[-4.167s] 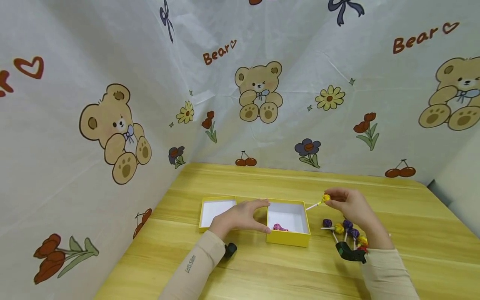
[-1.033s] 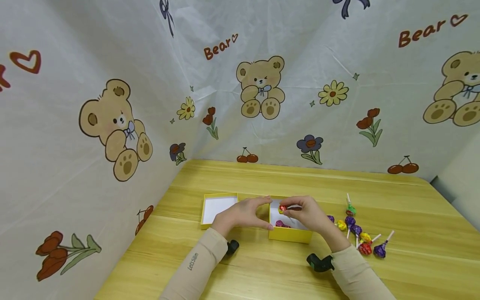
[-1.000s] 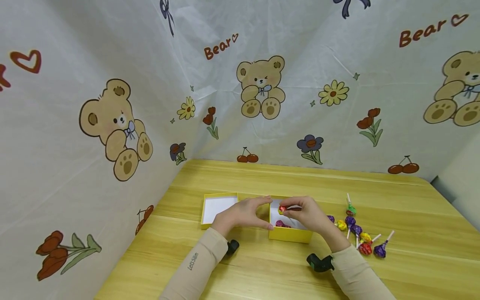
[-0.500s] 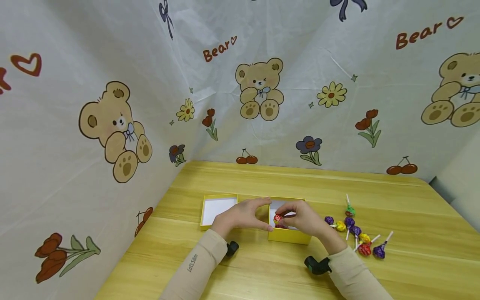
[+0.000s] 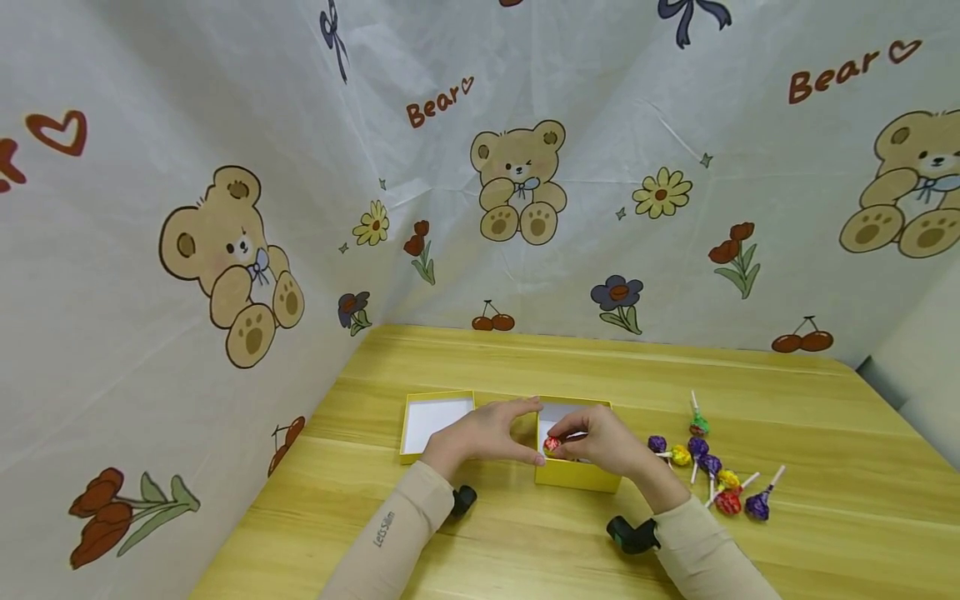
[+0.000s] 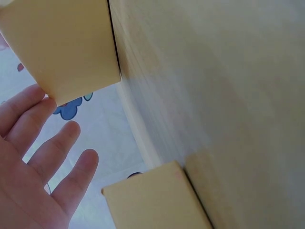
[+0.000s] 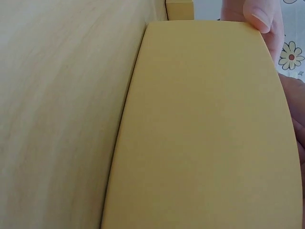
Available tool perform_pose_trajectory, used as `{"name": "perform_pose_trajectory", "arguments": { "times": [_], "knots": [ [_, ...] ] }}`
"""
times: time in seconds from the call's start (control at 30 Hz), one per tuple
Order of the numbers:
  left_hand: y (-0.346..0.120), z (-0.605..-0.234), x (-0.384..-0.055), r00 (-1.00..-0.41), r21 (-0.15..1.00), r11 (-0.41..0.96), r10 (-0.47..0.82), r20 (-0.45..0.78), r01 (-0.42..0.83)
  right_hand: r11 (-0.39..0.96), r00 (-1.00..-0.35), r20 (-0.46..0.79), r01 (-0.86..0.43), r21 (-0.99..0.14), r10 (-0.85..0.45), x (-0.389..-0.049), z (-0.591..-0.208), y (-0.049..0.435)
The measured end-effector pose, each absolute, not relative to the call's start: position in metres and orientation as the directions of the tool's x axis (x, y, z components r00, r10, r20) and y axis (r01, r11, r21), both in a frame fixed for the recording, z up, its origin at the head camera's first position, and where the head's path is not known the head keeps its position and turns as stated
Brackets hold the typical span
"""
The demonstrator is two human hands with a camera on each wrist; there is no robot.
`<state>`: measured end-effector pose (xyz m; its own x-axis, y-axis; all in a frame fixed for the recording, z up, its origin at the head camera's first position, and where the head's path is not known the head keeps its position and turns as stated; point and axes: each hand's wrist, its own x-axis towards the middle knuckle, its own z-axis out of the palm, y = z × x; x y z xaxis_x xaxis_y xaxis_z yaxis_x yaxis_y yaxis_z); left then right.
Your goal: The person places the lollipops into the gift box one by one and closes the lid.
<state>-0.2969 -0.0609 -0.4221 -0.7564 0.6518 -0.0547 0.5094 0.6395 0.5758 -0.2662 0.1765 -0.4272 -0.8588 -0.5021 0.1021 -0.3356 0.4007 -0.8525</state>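
Observation:
In the head view my left hand (image 5: 487, 433) holds the left end of a yellow box (image 5: 573, 477) with a white inside, thumb at the front corner and fingertips at the back one. The left wrist view shows fingertips against the box (image 6: 71, 52), the outer fingers spread. Inside the box, my right hand (image 5: 600, 437) pinches a red-and-yellow wrapped lollipop (image 5: 552, 444) near the front left corner. Most of its stick and the pink lollipop in the box are hidden behind that hand. From the right wrist, the box (image 7: 200, 119) wall covers most of the fingers.
The box's shallow lid (image 5: 438, 421), open side up, lies left of the box. Right of the box several lollipops are scattered: a green one (image 5: 699, 427), a red one (image 5: 727, 502), yellow ones and purple ones, among them one purple lollipop (image 5: 757, 505) apart. A patterned cloth (image 5: 562, 275) stands behind the table.
Earlier the right hand held a yellow lollipop right of the box. It then brought the red-and-yellow one into the box and lowered it toward the front left corner. The left hand stayed.

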Motion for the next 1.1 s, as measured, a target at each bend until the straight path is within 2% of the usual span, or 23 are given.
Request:
{"name": "perform_pose_trajectory", "arguments": {
  "times": [0.23,0.6,1.1],
  "knots": [
    [-0.061,-0.422,-0.297,-0.757,0.563,0.648,0.651,-0.059,0.513,0.383,-0.864,0.087,-0.308,-0.871,-0.497,-0.266,-0.428,0.176],
    [-0.061,-0.422,-0.297,-0.752,0.561,0.646,0.656,-0.061,0.518,0.388,-0.861,0.123,-0.344,-0.855,-0.493,-0.265,-0.424,0.179],
    [-0.060,-0.422,-0.298,-0.749,0.572,0.642,0.659,-0.072,0.510,0.505,-0.951,0.157,-0.277,-0.817,-0.268,-0.260,-0.391,0.227]
  ]
}}
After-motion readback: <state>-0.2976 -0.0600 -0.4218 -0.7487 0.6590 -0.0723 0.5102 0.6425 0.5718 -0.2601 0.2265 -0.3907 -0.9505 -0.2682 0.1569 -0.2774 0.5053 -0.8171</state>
